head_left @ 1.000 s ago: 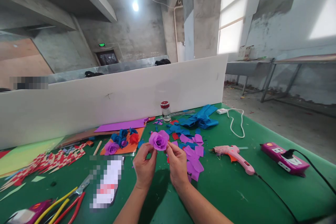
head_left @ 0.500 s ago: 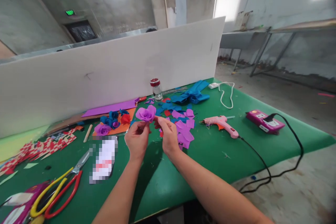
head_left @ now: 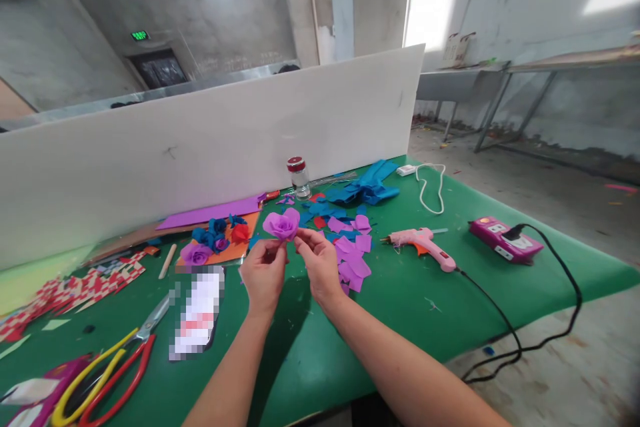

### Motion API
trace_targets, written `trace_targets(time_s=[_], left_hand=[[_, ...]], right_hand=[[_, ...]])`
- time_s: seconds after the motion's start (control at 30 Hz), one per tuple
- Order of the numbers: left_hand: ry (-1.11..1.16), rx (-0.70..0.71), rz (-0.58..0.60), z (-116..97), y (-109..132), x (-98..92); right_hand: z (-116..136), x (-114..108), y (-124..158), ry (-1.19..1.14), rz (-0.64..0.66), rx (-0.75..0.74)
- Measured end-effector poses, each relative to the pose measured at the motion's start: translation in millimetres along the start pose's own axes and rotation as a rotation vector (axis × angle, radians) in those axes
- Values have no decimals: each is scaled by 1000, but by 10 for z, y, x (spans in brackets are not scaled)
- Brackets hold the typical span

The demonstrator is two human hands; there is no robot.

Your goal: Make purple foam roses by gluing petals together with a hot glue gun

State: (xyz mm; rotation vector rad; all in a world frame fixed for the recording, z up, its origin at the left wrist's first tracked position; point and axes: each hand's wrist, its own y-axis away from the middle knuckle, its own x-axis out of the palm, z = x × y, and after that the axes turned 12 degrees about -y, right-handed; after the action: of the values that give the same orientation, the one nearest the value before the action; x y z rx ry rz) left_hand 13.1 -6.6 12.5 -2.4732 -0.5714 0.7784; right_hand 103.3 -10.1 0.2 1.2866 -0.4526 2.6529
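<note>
A purple paper flower (head_left: 283, 224) stands upright between my two hands, petals facing up. My left hand (head_left: 264, 275) pinches it from below at its base. The fingertips of my right hand (head_left: 320, 263) are pressed together at the flower's lower right edge. Loose purple paper petals (head_left: 353, 261) lie just right of my right hand. To the left, finished blue flowers (head_left: 213, 233), a purple rose (head_left: 196, 254) and a red one (head_left: 240, 233) rest on an orange sheet (head_left: 231, 254).
A pink glue gun (head_left: 425, 245) with a black cord lies right, near a purple power strip (head_left: 505, 240). Scissors (head_left: 145, 333) lie left. A red-lidded jar (head_left: 299, 179) and blue crepe paper (head_left: 367, 188) are before a white board (head_left: 250, 127).
My right hand's fingers have come in closer under the flower, and the flower is turned slightly. The whole view has shifted a little, with the table lower in the picture.
</note>
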Motion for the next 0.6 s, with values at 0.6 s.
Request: trace_targets(time_s=[0.6], left_hand=[[-293,151,-64,16,26,-51]], right_hand=[[-131,-20,47,109,48,-48]])
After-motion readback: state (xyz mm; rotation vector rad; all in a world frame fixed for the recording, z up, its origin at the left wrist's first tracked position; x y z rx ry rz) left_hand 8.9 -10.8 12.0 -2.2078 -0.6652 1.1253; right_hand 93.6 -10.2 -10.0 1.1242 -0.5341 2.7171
